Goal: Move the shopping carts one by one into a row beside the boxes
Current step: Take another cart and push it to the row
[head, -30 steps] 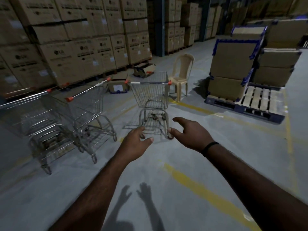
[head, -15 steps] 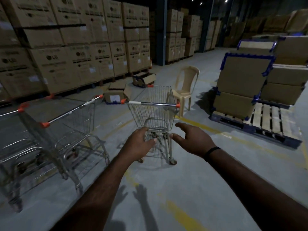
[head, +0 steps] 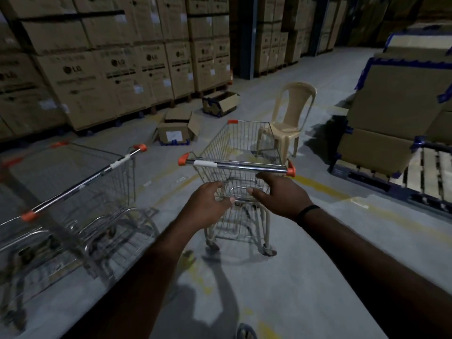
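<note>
A small wire shopping cart (head: 241,152) with a chrome handle bar and orange end caps stands alone in the middle of the floor, its handle facing me. My left hand (head: 208,204) and my right hand (head: 276,192) reach out just below and short of the handle, fingers loosely spread, holding nothing. Two more carts stand at the left: one (head: 80,182) close by and a second (head: 12,241) at the frame edge, blurred. Tall stacks of brown cardboard boxes (head: 117,64) line the back left.
A beige plastic chair (head: 286,118) stands right behind the lone cart. Two opened cartons (head: 176,130) lie on the floor by the stacks. A blue pallet (head: 396,177) with large boxes sits at the right. Yellow lines cross the grey floor.
I have walked closer to the lone cart; its handle now sits just above my outstretched hands. The left carts have slid toward the frame's left edge.
</note>
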`<state>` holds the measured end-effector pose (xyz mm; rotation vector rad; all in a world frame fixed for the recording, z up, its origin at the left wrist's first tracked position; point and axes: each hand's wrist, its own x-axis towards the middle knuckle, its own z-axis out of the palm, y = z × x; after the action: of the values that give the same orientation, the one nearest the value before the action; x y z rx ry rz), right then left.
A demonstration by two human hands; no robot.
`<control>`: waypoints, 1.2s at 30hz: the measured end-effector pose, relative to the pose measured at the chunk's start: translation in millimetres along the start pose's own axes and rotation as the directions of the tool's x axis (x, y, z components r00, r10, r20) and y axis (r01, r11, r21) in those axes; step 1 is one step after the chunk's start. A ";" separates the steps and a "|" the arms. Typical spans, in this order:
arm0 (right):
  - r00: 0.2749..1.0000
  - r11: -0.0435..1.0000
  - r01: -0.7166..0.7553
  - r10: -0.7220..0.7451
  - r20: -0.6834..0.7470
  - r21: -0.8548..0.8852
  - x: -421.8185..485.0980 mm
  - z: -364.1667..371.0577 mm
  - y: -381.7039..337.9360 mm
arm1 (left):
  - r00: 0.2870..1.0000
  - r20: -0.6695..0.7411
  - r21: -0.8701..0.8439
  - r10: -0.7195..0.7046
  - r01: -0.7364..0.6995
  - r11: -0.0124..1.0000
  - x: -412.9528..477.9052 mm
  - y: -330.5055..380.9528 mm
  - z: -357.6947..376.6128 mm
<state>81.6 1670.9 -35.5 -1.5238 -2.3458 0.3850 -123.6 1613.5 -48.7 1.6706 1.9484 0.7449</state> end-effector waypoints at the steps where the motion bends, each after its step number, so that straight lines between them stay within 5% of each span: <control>1: 1.000 1.000 -0.005 0.005 0.002 0.003 19.9 2.7 5.5 | 1.000 0.009 0.013 0.005 -0.005 1.000 19.3 -1.9 0.1; 10: 0.986 0.992 -0.117 0.123 0.116 -0.057 169.8 21.3 44.0 | 1.000 0.023 0.099 0.014 -0.016 0.995 174.9 -27.0 -12.2; 21: 0.925 0.945 -0.325 0.324 0.197 -0.025 249.7 91.3 78.1 | 0.981 0.181 0.232 0.073 -0.115 0.966 302.4 -87.1 -4.6; 30: 0.826 0.869 -0.432 0.489 0.282 -0.242 282.3 110.6 83.7 | 0.934 0.357 0.427 0.022 -0.184 0.885 349.4 -137.0 15.9; 36: 0.794 0.837 -0.481 0.542 0.274 -0.261 288.1 115.8 82.8 | 0.943 0.325 0.450 0.069 -0.219 0.866 357.6 -140.2 21.3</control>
<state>-6.3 1961.8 -140.0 -2.3644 -2.2055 0.6198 -267.4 1953.1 -158.1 2.0943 1.8966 0.0255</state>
